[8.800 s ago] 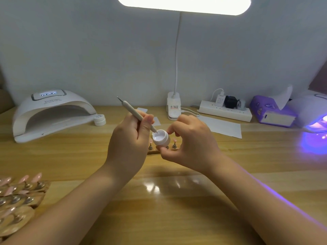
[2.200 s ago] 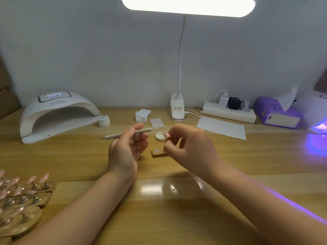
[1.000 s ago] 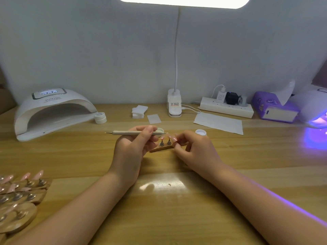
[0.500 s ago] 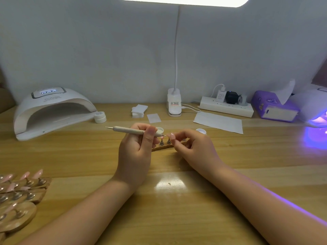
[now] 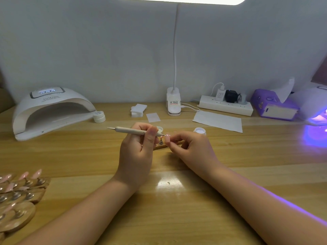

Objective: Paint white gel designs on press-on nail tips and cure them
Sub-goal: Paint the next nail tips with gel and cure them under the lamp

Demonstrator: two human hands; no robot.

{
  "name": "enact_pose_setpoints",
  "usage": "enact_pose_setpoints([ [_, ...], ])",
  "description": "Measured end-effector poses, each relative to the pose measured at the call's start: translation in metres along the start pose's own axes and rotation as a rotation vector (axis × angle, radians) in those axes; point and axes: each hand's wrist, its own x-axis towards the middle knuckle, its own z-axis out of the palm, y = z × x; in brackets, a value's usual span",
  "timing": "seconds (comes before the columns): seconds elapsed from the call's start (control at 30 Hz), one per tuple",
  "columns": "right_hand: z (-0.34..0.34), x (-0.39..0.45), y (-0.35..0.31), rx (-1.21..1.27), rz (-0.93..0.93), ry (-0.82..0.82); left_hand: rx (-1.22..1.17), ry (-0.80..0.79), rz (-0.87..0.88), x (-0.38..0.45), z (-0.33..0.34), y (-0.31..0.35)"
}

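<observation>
My left hand (image 5: 137, 151) grips a beige dotting pen (image 5: 131, 130) held level, its working tip pointing right at a pink nail tip (image 5: 167, 138). My right hand (image 5: 192, 147) pinches that nail tip just above a small wooden holder (image 5: 160, 145) on the table. A metal stand (image 5: 161, 141) on the holder shows between my hands. The open jar of white gel (image 5: 200, 131) sits just behind my right hand, and its lid (image 5: 159, 129) lies behind my left thumb.
A white curing lamp (image 5: 51, 110) stands at the back left with a closed small jar (image 5: 99, 116) beside it. A second lamp (image 5: 316, 110) glows purple at the far right. Wooden holders with pink nail tips (image 5: 19, 190) fill the near left. Desk lamp base (image 5: 173, 103), power strip (image 5: 226, 106), paper sheet (image 5: 218, 121) behind.
The gel jar went from my right hand onto the table at the right. My right hand then took up a nail tip at the holder, and the pen tip came in against it.
</observation>
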Motion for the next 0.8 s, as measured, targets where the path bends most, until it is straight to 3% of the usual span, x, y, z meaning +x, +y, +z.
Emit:
enact_pose_setpoints([
  [0.8, -0.0020, -0.0019, -0.0052, -0.017, -0.021, -0.014, 0.010, -0.009, -0.009, 0.0006, 0.0014, 0.0001],
])
